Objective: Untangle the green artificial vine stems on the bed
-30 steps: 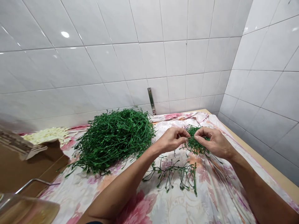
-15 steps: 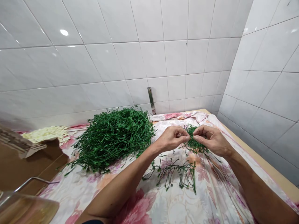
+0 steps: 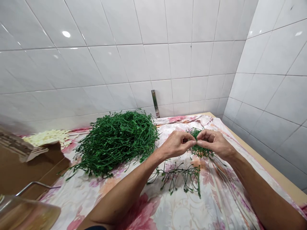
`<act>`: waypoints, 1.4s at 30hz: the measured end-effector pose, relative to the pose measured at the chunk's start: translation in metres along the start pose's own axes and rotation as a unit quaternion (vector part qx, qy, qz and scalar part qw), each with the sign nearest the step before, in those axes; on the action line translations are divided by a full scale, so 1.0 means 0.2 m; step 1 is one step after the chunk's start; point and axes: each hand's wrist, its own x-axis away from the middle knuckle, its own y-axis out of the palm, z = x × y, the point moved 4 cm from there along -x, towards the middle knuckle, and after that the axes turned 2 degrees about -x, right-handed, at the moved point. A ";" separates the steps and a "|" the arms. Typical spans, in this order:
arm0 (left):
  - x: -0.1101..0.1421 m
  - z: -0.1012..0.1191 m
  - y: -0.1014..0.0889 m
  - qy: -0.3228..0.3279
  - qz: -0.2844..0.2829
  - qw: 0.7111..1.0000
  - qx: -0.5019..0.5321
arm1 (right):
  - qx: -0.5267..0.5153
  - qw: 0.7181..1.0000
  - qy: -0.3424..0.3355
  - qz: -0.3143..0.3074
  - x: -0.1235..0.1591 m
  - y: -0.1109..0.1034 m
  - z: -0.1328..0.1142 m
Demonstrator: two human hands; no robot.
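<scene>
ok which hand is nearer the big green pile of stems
Left. The left hand is just to the right of the pile of green stems, and the right hand is farther right, beyond the left hand.

White tiled wall [image 3: 144,57], floral bedsheet [image 3: 182,209], cardboard box [image 3: 28,172], steel bracket [image 3: 155,103]

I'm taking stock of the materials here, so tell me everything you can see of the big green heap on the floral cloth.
The heap of green stems is a loose, tangled mound of thin, glossy strands that look like plastic, with small bud-like tips. It lies on the floral cloth below the tiled wall, with stray strands trailing from its lower edge. A pale cream pile lies beyond its left side, and the left hand is just past its right edge.
</scene>
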 end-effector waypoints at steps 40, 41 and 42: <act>-0.07 -0.26 0.00 -0.105 0.114 0.968 0.195 | 0.312 0.927 -0.072 0.197 0.02 -0.14 0.00; -0.07 -0.25 0.01 -0.111 0.107 0.966 0.209 | 0.328 0.922 -0.072 0.194 0.02 -0.15 0.00; -0.07 -0.24 0.01 -0.118 0.100 0.963 0.222 | 0.343 0.917 -0.074 0.190 0.02 -0.15 0.00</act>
